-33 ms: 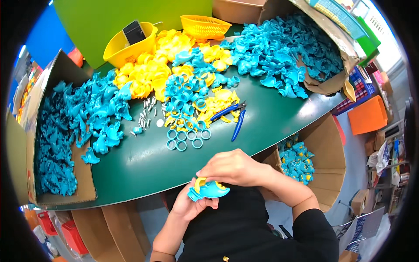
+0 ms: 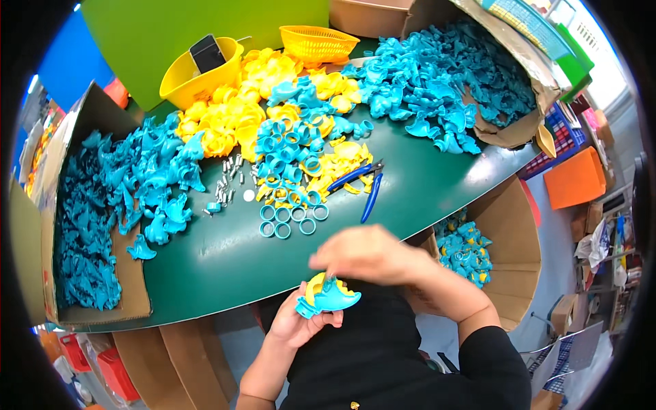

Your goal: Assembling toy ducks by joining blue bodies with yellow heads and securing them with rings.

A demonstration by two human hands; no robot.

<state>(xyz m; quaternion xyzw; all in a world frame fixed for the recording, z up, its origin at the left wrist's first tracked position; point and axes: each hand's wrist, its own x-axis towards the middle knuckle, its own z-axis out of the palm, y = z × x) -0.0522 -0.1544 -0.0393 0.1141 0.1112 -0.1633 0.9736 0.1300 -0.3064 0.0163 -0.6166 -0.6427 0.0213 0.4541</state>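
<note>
My left hand [image 2: 294, 318] holds a blue plastic shell part [image 2: 331, 299] with a yellow plastic piece [image 2: 315, 287] set in its upper side, just past the table's near edge. Above it hovers my right hand [image 2: 362, 254], smeared by motion, so whether its fingers grip anything cannot be made out. On the table ahead lie several blue rings [image 2: 283, 214], some loose and some heaped on small yellow pieces [image 2: 342, 160]. Blue-handled pliers [image 2: 371, 198] rest beside them. Small metal cylinders [image 2: 224, 184] and a white disc [image 2: 249, 195] lie to their left.
Cardboard boxes of blue parts stand left [image 2: 89, 232] and far right [image 2: 492, 75]. Yellow parts [image 2: 225, 123] are piled before a yellow bowl [image 2: 198, 75] and a yellow basket [image 2: 318, 44]. Below the table's right edge, a carton [image 2: 512, 253] holds blue-and-yellow pieces.
My right hand has lifted off the shell part and shifted up slightly, uncovering its top. My left hand keeps its hold in nearly the same place.
</note>
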